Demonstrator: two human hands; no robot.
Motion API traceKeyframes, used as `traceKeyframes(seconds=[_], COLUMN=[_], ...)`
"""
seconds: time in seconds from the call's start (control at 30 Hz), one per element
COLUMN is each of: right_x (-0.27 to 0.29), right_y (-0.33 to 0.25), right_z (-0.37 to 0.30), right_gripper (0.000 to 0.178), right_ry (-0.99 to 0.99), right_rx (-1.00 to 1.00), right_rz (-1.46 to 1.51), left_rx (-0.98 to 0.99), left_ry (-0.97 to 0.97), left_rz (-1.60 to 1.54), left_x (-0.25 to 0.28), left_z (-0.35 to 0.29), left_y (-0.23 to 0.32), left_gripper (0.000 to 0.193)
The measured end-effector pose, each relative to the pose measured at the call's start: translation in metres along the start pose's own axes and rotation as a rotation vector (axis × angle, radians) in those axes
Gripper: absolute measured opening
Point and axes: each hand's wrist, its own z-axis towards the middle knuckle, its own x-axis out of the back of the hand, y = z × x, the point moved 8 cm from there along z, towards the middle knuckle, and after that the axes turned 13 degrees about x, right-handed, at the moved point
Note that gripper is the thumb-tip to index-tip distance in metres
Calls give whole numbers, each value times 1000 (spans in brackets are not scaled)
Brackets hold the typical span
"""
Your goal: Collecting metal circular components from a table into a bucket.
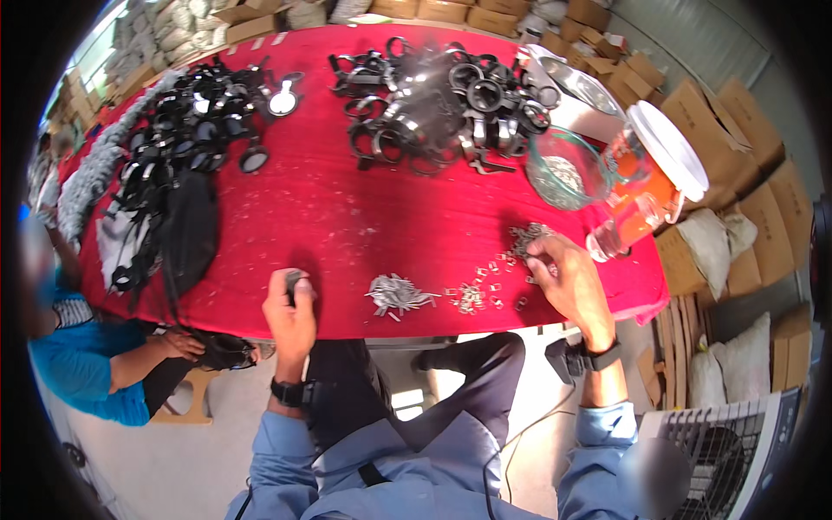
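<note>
My left hand (289,317) is at the near edge of the red-covered table (364,234), its fingers closed round a small dark grey piece (296,279) whose kind I cannot make out. At the right, my right hand (570,279) reaches over a heap of small metal parts (529,236), thumb and forefinger pinched together at its edge. What they pinch, if anything, is too small to tell. Between my hands lie a pile of thin silvery pins (397,295) and a scatter of small metal clips (470,298).
Black ring-shaped clamps (390,143) are heaped at the back, and black parts with round mirrors (199,130) at the left. A glass bowl (568,173) of small metal pieces stands beside a white-lidded jar (637,182). A co-worker in a blue shirt (87,373) sits at the left.
</note>
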Motion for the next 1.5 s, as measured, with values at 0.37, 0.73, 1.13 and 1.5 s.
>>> traceKeyframes(seconds=[0.37,0.73,1.13,1.5], right_x=[-56,-85,11,93], right_y=[-58,-28,29,130], right_z=[-17,-50,-70,-129], right_gripper=[9,17,15,19], right_ry=[112,9,-97,-81], right_rx=[210,132,-333,-699], right_rz=[156,477,470,249], left_rx=[86,218,957,1467], left_ry=[-11,29,-938,-527], left_rz=[89,326,189,-204], left_x=[7,2,-251,-308], left_z=[-2,11,-152,-183], left_y=[-4,4,57,44], left_gripper=[25,36,19,29])
